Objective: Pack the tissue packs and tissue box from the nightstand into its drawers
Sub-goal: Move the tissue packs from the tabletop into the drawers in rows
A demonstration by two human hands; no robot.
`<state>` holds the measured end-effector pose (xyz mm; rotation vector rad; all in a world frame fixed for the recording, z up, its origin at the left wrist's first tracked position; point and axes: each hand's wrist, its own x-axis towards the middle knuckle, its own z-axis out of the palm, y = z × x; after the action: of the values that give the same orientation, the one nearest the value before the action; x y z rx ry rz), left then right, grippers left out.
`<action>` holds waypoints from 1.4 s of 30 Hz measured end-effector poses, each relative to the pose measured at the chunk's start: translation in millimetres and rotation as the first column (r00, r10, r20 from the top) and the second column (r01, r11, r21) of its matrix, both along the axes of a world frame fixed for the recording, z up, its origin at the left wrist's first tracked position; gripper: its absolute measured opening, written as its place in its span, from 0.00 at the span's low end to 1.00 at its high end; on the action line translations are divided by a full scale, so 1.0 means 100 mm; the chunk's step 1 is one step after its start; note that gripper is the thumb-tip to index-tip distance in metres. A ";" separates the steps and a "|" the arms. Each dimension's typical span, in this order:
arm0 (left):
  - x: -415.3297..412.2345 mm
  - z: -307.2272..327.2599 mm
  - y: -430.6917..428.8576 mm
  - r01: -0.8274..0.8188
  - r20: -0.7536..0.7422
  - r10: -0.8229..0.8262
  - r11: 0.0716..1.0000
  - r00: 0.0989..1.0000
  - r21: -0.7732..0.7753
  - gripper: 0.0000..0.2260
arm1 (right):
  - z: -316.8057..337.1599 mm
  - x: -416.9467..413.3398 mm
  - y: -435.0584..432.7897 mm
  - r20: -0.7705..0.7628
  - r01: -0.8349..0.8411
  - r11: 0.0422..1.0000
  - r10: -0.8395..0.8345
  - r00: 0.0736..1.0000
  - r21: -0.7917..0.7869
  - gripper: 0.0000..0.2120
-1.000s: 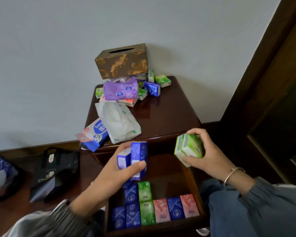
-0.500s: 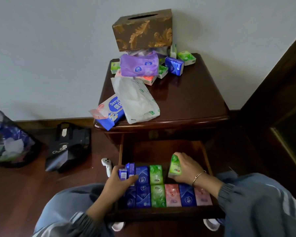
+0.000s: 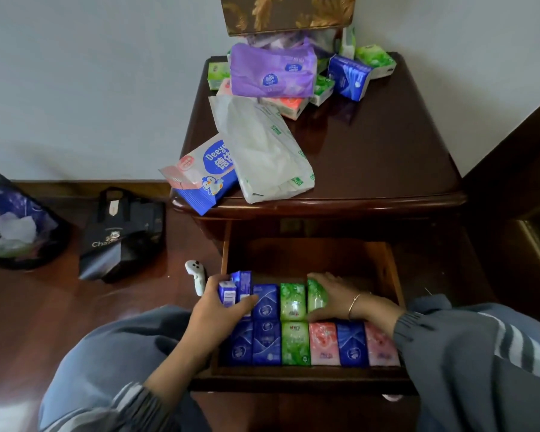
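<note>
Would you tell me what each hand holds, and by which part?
Left hand grips two blue tissue packs round their sides; right hand holds a green pack by its ends.

Tissue box (image 3: 289, 14): brown, gold leaf pattern.
Nightstand (image 3: 371, 151): glossy dark red-brown.

On the nightstand:
- Large tissue pack (image 3: 273, 73): purple, white logo.
- Soft pack (image 3: 262, 151): white, green print.
- Wipes pack (image 3: 200, 176): blue and pink, penguin figure.
- Pocket packs: blue (image 3: 349, 77), green (image 3: 376, 59), orange-pink (image 3: 289, 104).

In the nightstand drawer (image 3: 390, 269), the front-row packs (image 3: 295, 342) are blue, green and pink.

The left hand (image 3: 212, 307) holds blue packs (image 3: 236, 286) with white panels. The right hand (image 3: 337, 297) holds a green pack (image 3: 317, 294).

Bag (image 3: 122, 235) beside the nightstand: black, white lettering.
</note>
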<state>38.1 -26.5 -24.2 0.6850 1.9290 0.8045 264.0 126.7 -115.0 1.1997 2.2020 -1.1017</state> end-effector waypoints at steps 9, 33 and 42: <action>0.04 0.05 0.03 0.018 0.037 -0.018 1.000 0.999 0.013 0.27 | 0.16 -0.03 -0.04 0.072 0.101 0.989 -0.094 0.993 -0.109 0.32; 0.19 0.07 0.01 0.418 0.146 -0.413 0.909 0.899 -0.005 0.47 | 0.99 -0.69 -0.56 -0.317 0.317 0.821 -0.495 0.809 -0.474 0.25; -0.22 0.06 -0.03 0.048 -0.275 -0.111 0.973 0.955 -0.226 0.25 | 0.50 -0.96 -0.26 -0.514 0.552 0.756 -0.648 0.562 -0.351 0.21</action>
<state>16.3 -29.6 -18.0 0.7724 2.1941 0.4515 168.0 100.6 -65.1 1.7970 2.0709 -2.1775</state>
